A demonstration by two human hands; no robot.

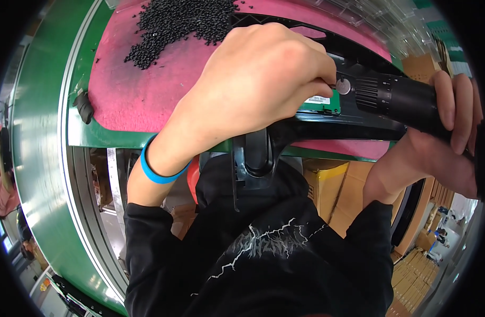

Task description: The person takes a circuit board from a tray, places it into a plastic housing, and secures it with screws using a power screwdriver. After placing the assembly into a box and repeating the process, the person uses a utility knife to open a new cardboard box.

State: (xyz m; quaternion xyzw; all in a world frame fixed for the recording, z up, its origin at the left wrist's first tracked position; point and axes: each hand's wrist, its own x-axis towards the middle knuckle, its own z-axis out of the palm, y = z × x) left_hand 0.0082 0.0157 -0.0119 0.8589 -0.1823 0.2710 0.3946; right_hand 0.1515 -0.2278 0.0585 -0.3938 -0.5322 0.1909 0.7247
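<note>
In my right hand (458, 108) is a black electric screwdriver (398, 99), lying level with its nose to the left. My left hand (263, 74) reaches across the table, thumb and finger pinched right at the screwdriver's silver tip (344, 86). Whatever small thing is in that pinch is hidden by the fingers. Under the hands lies a black plastic housing (353, 128), part of which juts over the table's front edge. A green circuit board (335, 103) with a white label sits in it, partly covered by my left hand.
A heap of small black screws (182, 26) is spread on the pink mat (147, 98) at the back left. On the green table's (108, 138) left edge lies a small dark object (84, 107). Clear plastic trays (353, 21) stand behind; cardboard boxes (327, 185) are below.
</note>
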